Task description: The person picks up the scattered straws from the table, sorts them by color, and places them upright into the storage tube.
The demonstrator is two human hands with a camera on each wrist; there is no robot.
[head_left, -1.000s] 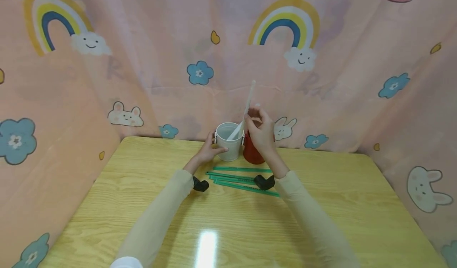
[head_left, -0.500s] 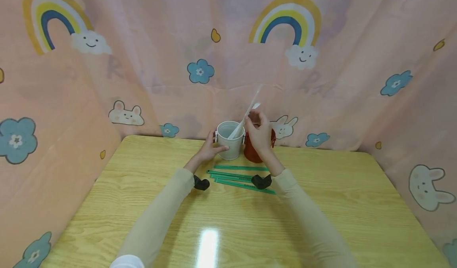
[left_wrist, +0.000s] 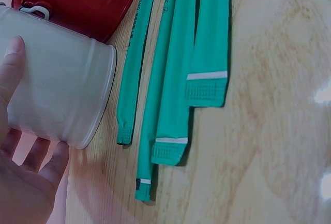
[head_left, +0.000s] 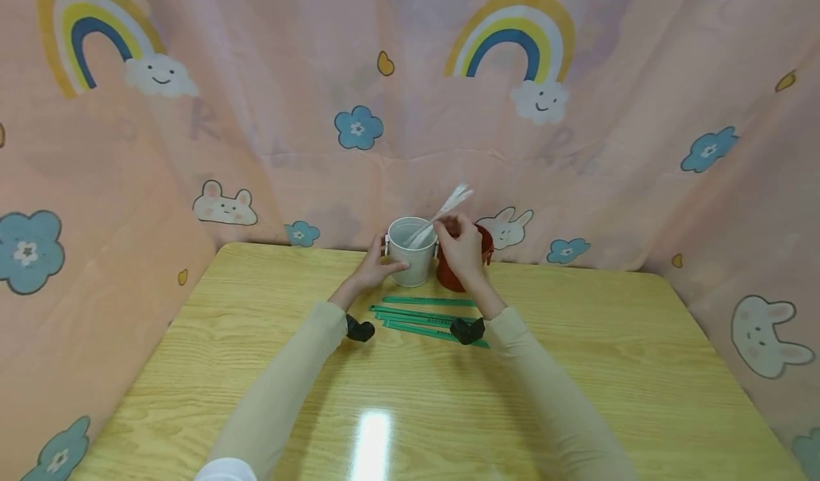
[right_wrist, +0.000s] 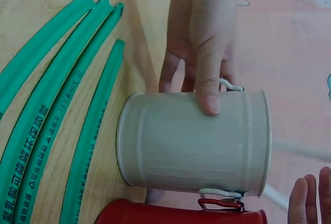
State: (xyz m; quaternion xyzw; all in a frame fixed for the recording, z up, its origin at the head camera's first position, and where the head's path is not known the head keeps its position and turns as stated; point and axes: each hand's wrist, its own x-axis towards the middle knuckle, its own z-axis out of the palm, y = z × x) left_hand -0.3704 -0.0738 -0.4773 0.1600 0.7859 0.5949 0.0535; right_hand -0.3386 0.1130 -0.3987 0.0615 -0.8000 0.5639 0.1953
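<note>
A small white metal bucket (head_left: 411, 264) stands at the back of the table. My left hand (head_left: 371, 271) grips it from the left, thumb across its front and fingers round the back, as the left wrist view also shows. White straws (head_left: 451, 202) lean out of the bucket towards the right. At its rim is my right hand (head_left: 464, 246), thumb and index fingertips close beside the straws with no clear hold on them. In the right wrist view, the straws (right_wrist: 305, 149) run past its extended fingers (right_wrist: 310, 199). The straws' lower ends are partly hidden inside the bucket.
A red bucket (head_left: 451, 276) stands against the white one, partly behind my right hand. Several straws in green printed wrappers (head_left: 416, 319) lie in front of the buckets on the wooden table (head_left: 256, 367). A patterned pink curtain (head_left: 288, 111) hangs behind.
The straw at my right fingertips has dropped lower into the white bucket and tilted right, alongside the other. My right hand has moved slightly down. My left hand stays on the bucket.
</note>
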